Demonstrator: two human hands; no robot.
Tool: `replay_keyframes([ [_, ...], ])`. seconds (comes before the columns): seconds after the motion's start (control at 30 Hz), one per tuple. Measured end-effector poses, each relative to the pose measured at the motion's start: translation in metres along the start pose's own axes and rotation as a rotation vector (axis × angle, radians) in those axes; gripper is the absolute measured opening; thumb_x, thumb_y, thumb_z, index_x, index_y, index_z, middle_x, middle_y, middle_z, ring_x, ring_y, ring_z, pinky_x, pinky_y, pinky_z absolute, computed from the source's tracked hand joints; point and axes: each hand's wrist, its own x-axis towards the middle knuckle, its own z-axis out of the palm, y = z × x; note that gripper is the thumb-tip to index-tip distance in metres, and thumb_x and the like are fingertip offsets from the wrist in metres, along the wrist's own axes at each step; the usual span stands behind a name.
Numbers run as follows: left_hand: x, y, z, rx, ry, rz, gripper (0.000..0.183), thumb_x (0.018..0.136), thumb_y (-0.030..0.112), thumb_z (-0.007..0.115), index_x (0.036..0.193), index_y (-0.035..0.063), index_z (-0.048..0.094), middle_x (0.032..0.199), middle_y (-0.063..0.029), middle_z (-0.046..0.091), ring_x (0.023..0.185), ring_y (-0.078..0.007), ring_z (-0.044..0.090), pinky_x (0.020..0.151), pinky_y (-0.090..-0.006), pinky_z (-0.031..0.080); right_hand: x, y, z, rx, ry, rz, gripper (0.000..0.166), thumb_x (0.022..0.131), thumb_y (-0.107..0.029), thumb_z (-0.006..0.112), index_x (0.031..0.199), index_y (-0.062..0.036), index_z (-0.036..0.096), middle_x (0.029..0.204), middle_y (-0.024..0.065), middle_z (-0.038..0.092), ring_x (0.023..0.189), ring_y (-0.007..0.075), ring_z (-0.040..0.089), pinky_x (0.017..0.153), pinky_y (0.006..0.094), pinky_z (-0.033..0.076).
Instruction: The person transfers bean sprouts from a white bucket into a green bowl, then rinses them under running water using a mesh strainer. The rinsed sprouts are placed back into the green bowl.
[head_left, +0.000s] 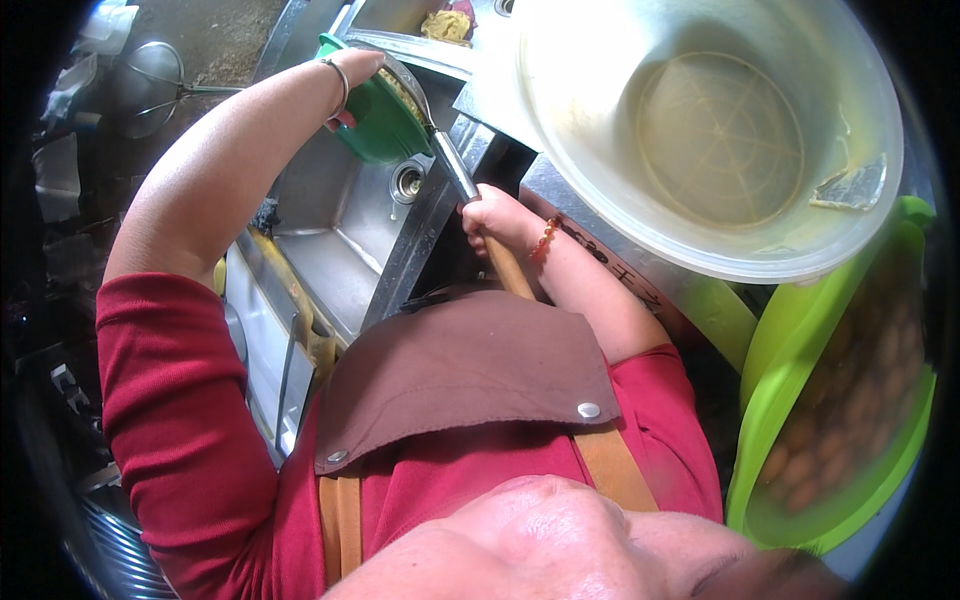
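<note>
My left hand (358, 67), with a metal bangle at the wrist, grips the side of a green plastic basin (386, 124). The basin is tilted over a stainless steel sink (315, 247). A round metal ladle or strainer (411, 81) rests at the basin's mouth, with pale yellowish food (401, 94) showing beside its rim; what the food is cannot be made out. My right hand (495, 214), below a red bead bracelet, is closed around the tool's wooden handle (510, 266), just behind its metal shank (454, 165). Part of my left hand is hidden behind the wrist.
A large translucent plastic tub (870, 217) stands at the right. Under it, a bright green tub (780, 405) contains several brown rounded things, perhaps eggs. The sink drain (409, 182) lies below the basin. A yellow cloth (448, 27) sits in another sink; a wire strainer (157, 90) is at far left.
</note>
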Motion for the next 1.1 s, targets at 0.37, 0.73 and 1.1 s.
replay_keyframes([
  [0.37, 0.009, -0.006, -0.002, 0.001, -0.044, -0.014, 0.059, 0.083, 0.054, 0.043, 0.121, 0.0099, 0.047, 0.108, -0.0172, 0.056, 0.063, -0.0354, 0.062, 0.067, -0.0579, 0.050, -0.002, -0.003, 0.004, 0.015, 0.025, 0.007, 0.024, 0.066, -0.002, 0.051, 0.084, -0.0056, 0.036, 0.063, 0.0058, 0.042, 0.047, 0.0143, 0.045, 0.041, 0.0300, 0.041],
  [0.73, 0.010, -0.006, -0.002, -0.004, -0.041, -0.018, 0.057, 0.084, 0.053, 0.042, 0.121, 0.0097, 0.047, 0.108, -0.0175, 0.056, 0.064, -0.0362, 0.062, 0.069, -0.0592, 0.049, 0.001, 0.001, -0.001, -0.002, -0.017, 0.008, 0.026, 0.067, -0.004, 0.052, 0.087, -0.0015, 0.036, 0.066, 0.0057, 0.045, 0.049, 0.0135, 0.047, 0.042, 0.0300, 0.043],
  [1.1, 0.008, -0.004, -0.003, 0.009, -0.049, -0.002, 0.054, 0.085, 0.050, 0.042, 0.120, 0.0092, 0.048, 0.107, -0.0178, 0.056, 0.062, -0.0366, 0.062, 0.067, -0.0583, 0.051, -0.003, -0.003, 0.001, -0.002, 0.010, -0.002, 0.027, 0.067, -0.004, 0.053, 0.088, -0.0019, 0.036, 0.066, 0.0058, 0.045, 0.049, 0.0134, 0.047, 0.042, 0.0300, 0.043],
])
